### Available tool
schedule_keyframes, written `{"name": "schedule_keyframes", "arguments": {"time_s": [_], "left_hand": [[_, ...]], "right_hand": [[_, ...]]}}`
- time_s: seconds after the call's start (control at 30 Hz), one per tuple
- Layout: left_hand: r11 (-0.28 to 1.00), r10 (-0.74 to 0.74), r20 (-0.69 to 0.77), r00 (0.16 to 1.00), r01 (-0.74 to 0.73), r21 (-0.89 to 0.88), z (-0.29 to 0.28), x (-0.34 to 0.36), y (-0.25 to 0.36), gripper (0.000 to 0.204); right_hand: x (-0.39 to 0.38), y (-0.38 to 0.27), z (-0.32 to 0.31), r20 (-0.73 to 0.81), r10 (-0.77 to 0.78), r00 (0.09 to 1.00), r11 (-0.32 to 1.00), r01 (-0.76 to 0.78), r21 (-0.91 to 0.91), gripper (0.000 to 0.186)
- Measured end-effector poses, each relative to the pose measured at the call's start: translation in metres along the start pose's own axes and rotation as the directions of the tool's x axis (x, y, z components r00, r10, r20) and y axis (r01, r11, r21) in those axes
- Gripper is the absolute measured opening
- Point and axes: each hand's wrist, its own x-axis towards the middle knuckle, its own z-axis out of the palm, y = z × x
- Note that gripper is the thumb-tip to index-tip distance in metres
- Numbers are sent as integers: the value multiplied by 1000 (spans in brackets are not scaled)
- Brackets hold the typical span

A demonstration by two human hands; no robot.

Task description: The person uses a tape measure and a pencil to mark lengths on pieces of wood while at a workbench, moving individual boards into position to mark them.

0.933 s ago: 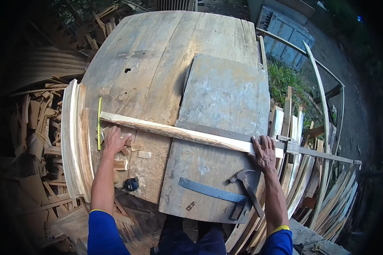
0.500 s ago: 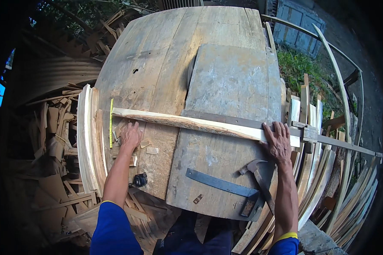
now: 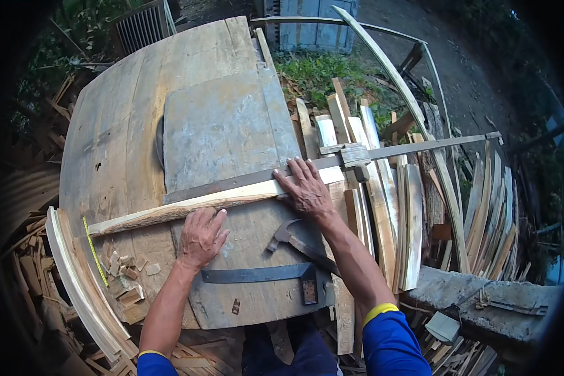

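A long wood strip (image 3: 144,216) with a bark edge lies across the worktable, along a grey straight bar (image 3: 225,185). My right hand (image 3: 308,191) lies on the strip toward its right end, fingers spread across it and the bar. My left hand (image 3: 202,239) is at the strip's near edge, left of the right hand, palm down with fingers slightly bent; it grips nothing visible. On the near side of the strip lie a claw hammer (image 3: 284,236) and a metal try square (image 3: 250,274). A yellow measuring strip (image 3: 95,254) lies by the strip's left end.
Offcuts (image 3: 128,272) lie on the table (image 3: 116,125) at left. Long pale boards (image 3: 88,294) lean along its left edge. More planks (image 3: 388,213) stand to the right, near a wooden block (image 3: 354,155) on the bar. A concrete ledge (image 3: 482,301) is at lower right.
The view has swung to the right. My left hand has moved from the offcuts at the strip's left end to its middle. My right hand stays on the strip. The black tape measure no longer shows.
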Motion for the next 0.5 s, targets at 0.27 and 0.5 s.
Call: {"name": "schedule_keyframes", "arguments": {"time_s": [0.27,0.5], "left_hand": [[984,48,142,989,-71,165,66,105,18,96],[974,142,179,973,-170,150,72,100,7,92]], "right_hand": [[-20,6,7,-227,44,973,989,-9,151,49],[-20,2,17,-289,58,956,979,3,206,46]]}}
